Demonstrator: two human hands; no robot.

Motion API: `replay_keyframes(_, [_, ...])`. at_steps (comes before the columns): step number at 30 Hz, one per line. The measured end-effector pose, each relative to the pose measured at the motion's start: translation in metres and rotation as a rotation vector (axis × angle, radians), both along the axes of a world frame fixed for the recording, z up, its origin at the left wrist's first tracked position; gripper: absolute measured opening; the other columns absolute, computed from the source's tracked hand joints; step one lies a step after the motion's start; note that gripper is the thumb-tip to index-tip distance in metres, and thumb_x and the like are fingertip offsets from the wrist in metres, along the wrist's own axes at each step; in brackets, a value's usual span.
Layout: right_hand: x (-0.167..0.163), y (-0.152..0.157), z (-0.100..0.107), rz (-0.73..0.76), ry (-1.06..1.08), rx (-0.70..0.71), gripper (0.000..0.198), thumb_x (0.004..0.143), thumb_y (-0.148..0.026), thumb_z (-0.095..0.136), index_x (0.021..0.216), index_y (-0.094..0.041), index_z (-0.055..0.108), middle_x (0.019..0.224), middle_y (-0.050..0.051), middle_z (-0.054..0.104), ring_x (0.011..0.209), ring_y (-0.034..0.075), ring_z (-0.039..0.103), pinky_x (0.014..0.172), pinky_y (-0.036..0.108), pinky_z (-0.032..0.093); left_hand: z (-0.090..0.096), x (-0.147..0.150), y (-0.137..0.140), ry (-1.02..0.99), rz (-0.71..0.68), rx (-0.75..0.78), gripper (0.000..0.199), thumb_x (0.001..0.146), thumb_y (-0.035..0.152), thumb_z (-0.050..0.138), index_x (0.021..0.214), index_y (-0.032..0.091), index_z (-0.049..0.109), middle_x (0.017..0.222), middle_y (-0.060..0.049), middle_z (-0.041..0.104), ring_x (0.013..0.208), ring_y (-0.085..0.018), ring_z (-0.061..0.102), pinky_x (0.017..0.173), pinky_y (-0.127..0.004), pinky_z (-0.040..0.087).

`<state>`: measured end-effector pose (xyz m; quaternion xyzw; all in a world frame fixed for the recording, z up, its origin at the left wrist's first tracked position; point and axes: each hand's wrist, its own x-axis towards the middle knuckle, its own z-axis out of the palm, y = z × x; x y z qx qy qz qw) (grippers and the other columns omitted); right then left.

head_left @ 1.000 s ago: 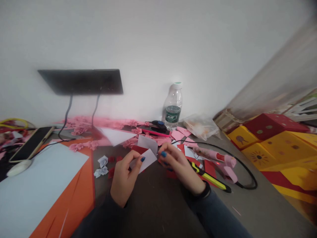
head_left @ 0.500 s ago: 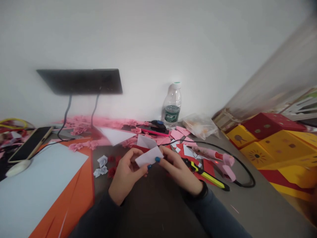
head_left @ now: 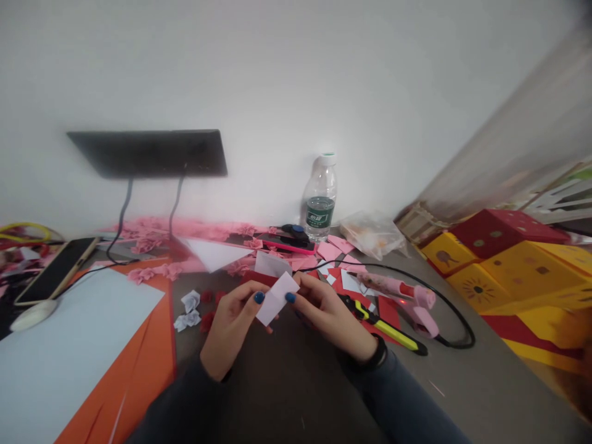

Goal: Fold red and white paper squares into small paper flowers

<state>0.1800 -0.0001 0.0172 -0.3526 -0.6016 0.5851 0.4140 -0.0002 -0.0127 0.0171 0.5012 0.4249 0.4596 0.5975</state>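
A small white piece of paper [head_left: 277, 298], folded into a rectangle, is tilted between my two hands above the dark table. My left hand [head_left: 234, 324] pinches its left side, the thumb on the front face. On the right edge, my right hand [head_left: 326, 313] grips it between thumb and fingers. White paper flowers [head_left: 187, 319] lie left of my left hand, and red paper flowers [head_left: 207, 320] sit partly hidden beside it. A yellow and black utility knife [head_left: 393, 332] lies just right of my right hand.
A pink glue gun [head_left: 419, 314] with a black cable lies at right, near yellow decorated boxes [head_left: 518, 277]. A water bottle [head_left: 320, 200] stands by the wall. White sheets [head_left: 78, 345], orange paper [head_left: 134, 364] and a phone [head_left: 58, 269] cover the left side.
The paper has turned steeper, its lower end now pointing down toward the table. My left thumb has shifted up and left along it. My right hand stays at its right edge.
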Motion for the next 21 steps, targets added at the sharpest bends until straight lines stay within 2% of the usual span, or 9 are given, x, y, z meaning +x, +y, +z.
replay_keyframes(4, [-0.0002, 0.0012, -0.0036, 0.004, 0.037, -0.068, 0.034, 0.089, -0.052, 0.058, 0.086, -0.02, 0.048, 0.064, -0.005, 0.051, 0.046, 0.007, 0.043, 0.043, 0.02, 0.033, 0.0007, -0.002, 0.0031, 0.116, 0.006, 0.036, 0.026, 0.084, 0.039, 0.065, 0.089, 0.014, 0.07, 0.077, -0.005, 0.071, 0.068, -0.017, 0.066, 0.054, -0.024, 0.056])
replay_keyframes(6, [-0.0009, 0.0018, -0.005, -0.013, 0.076, -0.084, 0.035, 0.089, -0.053, 0.059, 0.093, -0.02, 0.047, 0.069, -0.005, 0.054, 0.048, 0.007, 0.048, 0.045, 0.02, 0.038, 0.0005, -0.0024, 0.004, 0.17, 0.018, 0.079, 0.019, 0.084, 0.033, 0.065, 0.086, 0.015, 0.072, 0.085, -0.007, 0.074, 0.07, -0.016, 0.067, 0.059, -0.025, 0.056])
replay_keyframes(10, [-0.0026, 0.0013, -0.0053, -0.015, 0.085, -0.079, 0.039, 0.085, -0.054, 0.063, 0.101, -0.021, 0.047, 0.078, -0.002, 0.057, 0.056, 0.01, 0.057, 0.05, 0.022, 0.045, -0.0024, -0.0033, 0.0033, 0.238, 0.039, 0.151, 0.013, 0.083, 0.024, 0.065, 0.075, 0.017, 0.072, 0.117, -0.011, 0.07, 0.1, -0.022, 0.067, 0.076, -0.028, 0.055])
replay_keyframes(12, [-0.0031, 0.0006, -0.0047, -0.023, 0.061, -0.074, 0.039, 0.084, -0.052, 0.065, 0.1, -0.021, 0.048, 0.08, -0.002, 0.057, 0.058, 0.01, 0.057, 0.053, 0.023, 0.047, -0.0039, -0.0035, 0.0027, 0.257, 0.05, 0.171, 0.011, 0.081, 0.02, 0.066, 0.071, 0.017, 0.069, 0.12, -0.011, 0.068, 0.107, -0.024, 0.065, 0.082, -0.029, 0.053])
replay_keyframes(16, [-0.0029, 0.0003, -0.0051, -0.035, 0.056, -0.086, 0.034, 0.086, -0.049, 0.064, 0.096, -0.021, 0.048, 0.083, -0.001, 0.056, 0.06, 0.009, 0.056, 0.056, 0.024, 0.048, -0.0024, -0.0017, 0.002, 0.196, 0.058, 0.149, 0.016, 0.078, 0.02, 0.068, 0.065, 0.017, 0.06, 0.111, -0.009, 0.07, 0.102, -0.022, 0.066, 0.079, -0.028, 0.053])
replay_keyframes(21, [-0.0017, 0.0041, -0.0099, -0.054, 0.097, -0.099, 0.031, 0.083, -0.043, 0.069, 0.093, -0.021, 0.049, 0.085, 0.0, 0.055, 0.066, 0.011, 0.057, 0.056, 0.024, 0.05, 0.0003, -0.0004, 0.0022, 0.084, 0.083, 0.069, 0.02, 0.085, 0.033, 0.063, 0.074, 0.017, 0.059, 0.104, -0.008, 0.07, 0.083, -0.018, 0.067, 0.067, -0.026, 0.053])
